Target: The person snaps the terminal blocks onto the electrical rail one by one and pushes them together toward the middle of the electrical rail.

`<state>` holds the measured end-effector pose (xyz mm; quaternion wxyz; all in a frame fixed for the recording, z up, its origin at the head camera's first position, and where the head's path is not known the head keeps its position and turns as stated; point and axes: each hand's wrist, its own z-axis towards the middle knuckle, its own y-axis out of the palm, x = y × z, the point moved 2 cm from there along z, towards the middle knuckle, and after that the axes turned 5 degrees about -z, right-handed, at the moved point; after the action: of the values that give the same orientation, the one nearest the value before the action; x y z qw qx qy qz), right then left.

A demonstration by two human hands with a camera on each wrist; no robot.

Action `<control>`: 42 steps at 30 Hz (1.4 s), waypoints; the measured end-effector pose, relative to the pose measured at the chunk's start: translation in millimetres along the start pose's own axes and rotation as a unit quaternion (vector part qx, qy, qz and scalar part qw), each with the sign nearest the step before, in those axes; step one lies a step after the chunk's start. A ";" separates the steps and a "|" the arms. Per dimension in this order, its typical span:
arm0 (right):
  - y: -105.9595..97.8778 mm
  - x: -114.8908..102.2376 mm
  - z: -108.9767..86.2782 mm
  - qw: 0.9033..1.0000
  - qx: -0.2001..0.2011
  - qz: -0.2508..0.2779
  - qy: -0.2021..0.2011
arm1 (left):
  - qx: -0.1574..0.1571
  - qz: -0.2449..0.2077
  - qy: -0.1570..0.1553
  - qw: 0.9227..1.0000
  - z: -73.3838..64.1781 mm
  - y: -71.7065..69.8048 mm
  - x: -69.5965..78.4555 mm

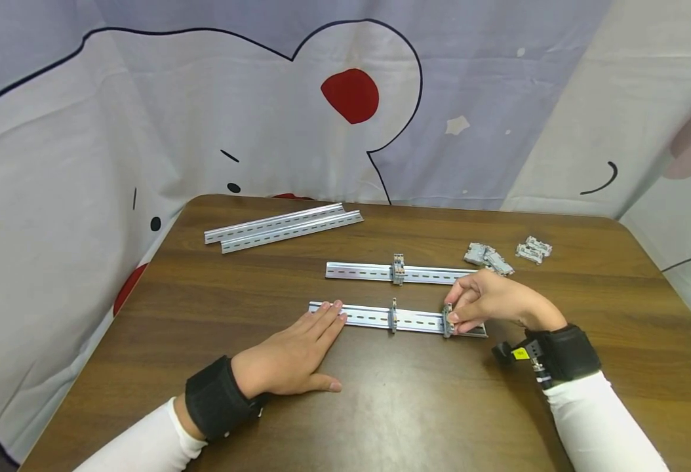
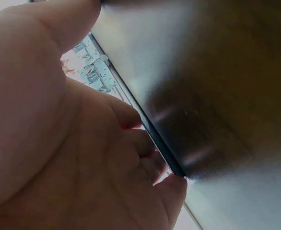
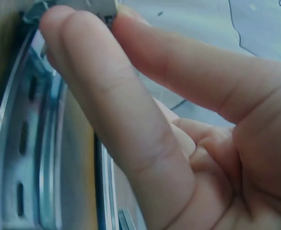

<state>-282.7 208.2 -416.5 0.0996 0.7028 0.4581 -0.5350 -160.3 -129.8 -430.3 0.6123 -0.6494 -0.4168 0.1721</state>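
Note:
The near DIN rail (image 1: pixel 369 317), a slotted silver strip, lies across the middle of the table. Across its left end rest the straight fingers of my left hand (image 1: pixel 295 351), palm down with the thumb spread on the tabletop. Toward the rail's right end, my right hand (image 1: pixel 493 300) pinches a thin grey terminal block (image 1: pixel 447 321) between thumb and fingers, at the rail. In the right wrist view, fingertips cover most of that block (image 3: pixel 95 5), above the slotted rail (image 3: pixel 23 158). Another thin terminal block (image 1: pixel 393 316) stands upright on the rail, between both hands.
Just behind lies a second DIN rail (image 1: pixel 360 271) bearing a small group of terminal blocks (image 1: pixel 398 269); my right hand overlaps its right end. Two bare rails (image 1: pixel 292 231) lie at the back left. Loose grey terminal blocks (image 1: pixel 488 257) and a smaller pile (image 1: pixel 534 249) lie back right.

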 end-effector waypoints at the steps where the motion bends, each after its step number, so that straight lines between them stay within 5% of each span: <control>1: 1.9 -0.7 1.5 1.000 0.002 0.002 -0.003 | -0.001 0.001 -0.001 1.000 0.1 0.2 -0.1; 18: 38.4 -16.9 21.9 0.997 0.044 0.044 -0.044 | 0.004 0.001 0.005 1.000 0.5 0.1 0.2; 42: 66.3 -28.4 35.2 0.992 0.093 0.029 -0.082 | 0.009 -0.011 0.006 1.000 -0.9 -1.7 1.2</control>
<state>-256.4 133.5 -430.1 0.0865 0.6757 0.3762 -0.6280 -159.5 -129.7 -428.2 0.6228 -0.6402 -0.4182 0.1652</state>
